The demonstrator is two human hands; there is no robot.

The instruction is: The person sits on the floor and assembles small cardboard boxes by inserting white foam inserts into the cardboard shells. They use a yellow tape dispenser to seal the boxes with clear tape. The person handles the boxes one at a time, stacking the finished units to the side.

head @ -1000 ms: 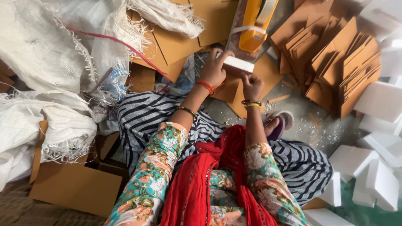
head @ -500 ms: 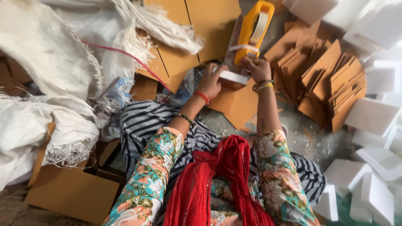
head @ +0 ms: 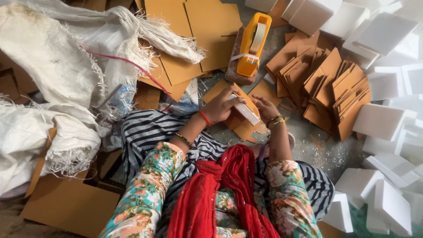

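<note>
Item: small block [head: 245, 110], white foam faced with brown card, held low at the centre of the view, above the grey floor [head: 308, 145] and just in front of the person's striped lap

Left hand [head: 221, 105]: fingers curled over the block's top and near edge, closed on it; red thread and a beaded bangle at the wrist

Right hand [head: 266, 108]: at the block's right end, fingers bent against it, steadying it; whether it truly grips or only presses cannot be told; gold and dark bangles at the wrist

Tape dispenser [head: 252, 44]: orange-yellow, standing on a brown block just beyond the hands, a strip of pale tape running down its front

Card pieces [head: 328, 83]: many small brown rectangles, fanned in loose stacks to the right of the dispenser

Card sheets [head: 207, 22]: larger, flat, overlapping, at the top centre

Foam blocks [head: 383, 119]: white, heaped along the right edge from top to bottom

Woven sacks [head: 53, 66]: white, frayed, bunched over the left side

Red scarf [head: 220, 189]: hanging down the person's front, between floral sleeves
</note>
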